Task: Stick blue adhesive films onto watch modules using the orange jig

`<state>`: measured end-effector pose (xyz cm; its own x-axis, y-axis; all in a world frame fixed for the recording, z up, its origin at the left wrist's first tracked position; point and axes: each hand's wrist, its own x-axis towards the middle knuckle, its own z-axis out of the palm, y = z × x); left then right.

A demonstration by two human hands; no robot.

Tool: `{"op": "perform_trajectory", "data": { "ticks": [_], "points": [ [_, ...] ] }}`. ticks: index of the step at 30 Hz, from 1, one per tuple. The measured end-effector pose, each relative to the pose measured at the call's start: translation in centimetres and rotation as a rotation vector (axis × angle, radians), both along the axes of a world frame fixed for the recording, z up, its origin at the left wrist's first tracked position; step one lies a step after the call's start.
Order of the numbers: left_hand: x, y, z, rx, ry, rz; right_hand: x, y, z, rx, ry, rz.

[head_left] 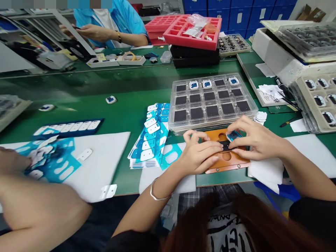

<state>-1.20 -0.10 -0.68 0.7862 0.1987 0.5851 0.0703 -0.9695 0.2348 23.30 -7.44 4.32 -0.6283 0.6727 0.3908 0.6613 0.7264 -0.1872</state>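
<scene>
An orange-brown fixture plate (214,134) with round recesses and screws lies at the table's front edge. My left hand (198,152) rests over its left side, fingers stretched out and fingertips at a black piece (225,145) in the middle of the plate. With thumb and fingers, my right hand (253,138) grips a small blue-and-white watch-like case (233,135), tilted above the black piece. Whether the case touches the plate is hidden by my fingers. A clear compartment tray (172,120) with black pads and several similar cases stands just beyond the plate.
Left of the plate lies a stack of blue-and-white sticker sheets (149,140). A co-worker's blurred arm (39,210) reaches in at the left over a white foam sheet (105,150). Red trays (193,40) stand at the back; stacked trays (312,101) stand at the right.
</scene>
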Motion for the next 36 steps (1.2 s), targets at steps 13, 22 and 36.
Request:
{"op": "perform_trajectory", "data": {
  "ticks": [13,22,36],
  "points": [
    [0.4,-0.43,0.12,-0.271,-0.053,0.073,-0.07,-0.16,-0.27,-0.024,-0.063,-0.013],
    [0.32,-0.44,-0.62,-0.012,-0.025,0.154,-0.14,0.23,-0.44,0.009,0.0,0.046],
    [0.26,-0.52,-0.51,-0.04,0.014,0.139,0.58,0.59,-0.11,0.05,0.205,0.104]
  ]
}}
